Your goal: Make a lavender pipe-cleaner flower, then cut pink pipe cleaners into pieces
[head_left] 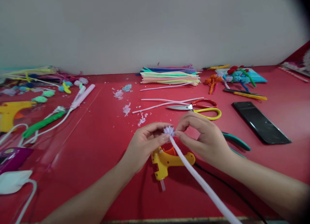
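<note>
A pale lilac pipe cleaner (198, 180) runs from the lower right up to a fluffy coiled tip (169, 130) between my two hands. My left hand (145, 143) pinches the coiled tip from the left with thumb and fingers closed. From the right, my right hand (204, 137) pinches the same tip, fingers curled. Both hands hover just above a yellow glue gun (169, 162) lying on the red table (97, 146).
Red-and-yellow-handled scissors (196, 107), loose lilac pipe cleaners (167, 103), green-handled pliers (236, 140) and a black phone (260, 122) lie beyond and right. A stack of coloured pipe cleaners (169, 75) and finished flowers (232, 76) sit by the wall. Another glue gun (9, 112), cords and pompoms lie left.
</note>
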The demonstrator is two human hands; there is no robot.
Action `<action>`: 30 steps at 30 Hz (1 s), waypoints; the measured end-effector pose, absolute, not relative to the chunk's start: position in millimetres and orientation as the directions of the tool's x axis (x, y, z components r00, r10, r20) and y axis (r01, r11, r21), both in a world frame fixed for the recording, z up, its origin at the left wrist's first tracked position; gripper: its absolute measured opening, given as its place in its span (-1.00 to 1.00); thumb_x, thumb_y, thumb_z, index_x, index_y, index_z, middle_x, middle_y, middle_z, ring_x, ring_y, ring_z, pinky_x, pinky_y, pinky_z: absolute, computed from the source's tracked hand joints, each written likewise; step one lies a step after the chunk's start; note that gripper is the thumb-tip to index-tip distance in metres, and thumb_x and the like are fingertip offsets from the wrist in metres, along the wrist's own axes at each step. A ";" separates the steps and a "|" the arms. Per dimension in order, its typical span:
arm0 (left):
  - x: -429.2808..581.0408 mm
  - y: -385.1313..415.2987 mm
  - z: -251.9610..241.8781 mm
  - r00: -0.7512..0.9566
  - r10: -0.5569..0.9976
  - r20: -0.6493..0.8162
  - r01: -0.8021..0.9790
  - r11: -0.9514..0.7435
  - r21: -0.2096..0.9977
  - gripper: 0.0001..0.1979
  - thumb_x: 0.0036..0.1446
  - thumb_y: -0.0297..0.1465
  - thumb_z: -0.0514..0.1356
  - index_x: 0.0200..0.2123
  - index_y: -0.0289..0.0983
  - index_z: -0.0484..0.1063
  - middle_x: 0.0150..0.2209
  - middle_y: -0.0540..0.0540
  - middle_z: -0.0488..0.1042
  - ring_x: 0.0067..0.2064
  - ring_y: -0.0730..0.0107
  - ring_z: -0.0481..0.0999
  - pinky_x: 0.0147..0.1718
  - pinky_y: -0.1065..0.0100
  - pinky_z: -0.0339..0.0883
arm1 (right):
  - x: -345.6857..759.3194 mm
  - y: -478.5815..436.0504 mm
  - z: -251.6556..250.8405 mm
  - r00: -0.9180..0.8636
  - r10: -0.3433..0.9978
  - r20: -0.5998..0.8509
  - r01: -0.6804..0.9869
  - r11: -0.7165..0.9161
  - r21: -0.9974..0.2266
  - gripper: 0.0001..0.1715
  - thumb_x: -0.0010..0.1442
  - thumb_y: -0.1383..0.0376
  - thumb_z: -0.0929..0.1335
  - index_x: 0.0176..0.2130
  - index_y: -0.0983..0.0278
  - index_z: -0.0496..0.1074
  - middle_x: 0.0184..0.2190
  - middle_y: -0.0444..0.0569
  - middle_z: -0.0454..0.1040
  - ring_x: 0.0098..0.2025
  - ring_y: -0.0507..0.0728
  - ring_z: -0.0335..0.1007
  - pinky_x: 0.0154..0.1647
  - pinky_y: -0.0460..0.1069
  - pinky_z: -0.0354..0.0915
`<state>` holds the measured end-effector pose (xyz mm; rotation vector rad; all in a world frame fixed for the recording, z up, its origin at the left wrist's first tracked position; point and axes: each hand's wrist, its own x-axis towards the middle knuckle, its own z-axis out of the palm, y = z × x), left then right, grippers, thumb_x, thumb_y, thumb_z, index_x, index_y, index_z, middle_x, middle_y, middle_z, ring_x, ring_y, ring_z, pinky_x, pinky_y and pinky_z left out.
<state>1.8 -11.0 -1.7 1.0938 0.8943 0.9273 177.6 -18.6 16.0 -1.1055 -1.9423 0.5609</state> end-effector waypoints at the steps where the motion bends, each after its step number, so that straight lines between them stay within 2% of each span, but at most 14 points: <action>1: 1.6 -11.0 -1.8 0.351 0.928 -0.124 -0.157 0.189 0.969 -0.77 -0.04 -0.47 0.26 -0.24 -0.20 0.49 -0.29 0.01 0.50 -0.26 0.51 0.43 -0.24 0.53 0.29 | 177.7 -18.1 16.1 -0.285 0.859 0.426 0.494 0.513 -0.702 -0.86 0.04 0.50 0.30 -0.46 0.27 0.30 -0.47 -0.12 0.34 -0.39 0.02 0.25 -0.34 -0.08 0.19; 7: 0.8 -11.4 -1.5 0.352 0.928 -0.118 -0.120 0.170 0.978 -0.77 -0.03 -0.45 0.26 -0.23 -0.20 0.49 -0.29 0.00 0.50 -0.27 0.49 0.43 -0.27 0.51 0.29 | 177.4 -16.3 14.9 -0.273 0.891 0.362 0.488 0.453 -0.746 -0.84 0.02 0.52 0.30 -0.47 0.27 0.29 -0.48 -0.13 0.33 -0.41 0.01 0.25 -0.37 -0.09 0.19; 14: 0.4 -10.7 -1.8 0.361 0.924 -0.125 -0.077 0.164 0.983 -0.77 -0.02 -0.44 0.25 -0.22 -0.18 0.49 -0.26 0.01 0.50 -0.24 0.49 0.44 -0.25 0.51 0.29 | 175.5 -17.9 13.9 -0.279 0.895 0.347 0.503 0.444 -0.741 -0.86 0.04 0.50 0.30 -0.46 0.27 0.30 -0.48 -0.12 0.32 -0.41 0.02 0.24 -0.37 -0.08 0.19; 22: 0.8 -9.7 -3.1 0.347 0.926 -0.145 -0.102 0.191 0.976 -0.78 -0.03 -0.44 0.26 -0.23 -0.20 0.49 -0.27 0.00 0.50 -0.25 0.48 0.44 -0.24 0.50 0.29 | 179.4 -16.8 14.6 -0.299 0.852 0.430 0.514 0.523 -0.680 -0.91 0.06 0.42 0.34 -0.44 0.26 0.32 -0.45 -0.10 0.35 -0.37 0.04 0.27 -0.32 -0.06 0.20; 30: 1.6 -11.4 0.3 0.331 0.939 -0.091 -0.052 0.115 0.992 -0.78 -0.03 -0.44 0.26 -0.24 -0.20 0.49 -0.27 0.00 0.50 -0.25 0.46 0.45 -0.26 0.50 0.30 | 178.6 -16.9 13.0 -0.301 0.856 0.421 0.525 0.517 -0.676 -0.89 0.06 0.44 0.33 -0.45 0.26 0.30 -0.46 -0.11 0.35 -0.36 0.04 0.26 -0.32 -0.06 0.20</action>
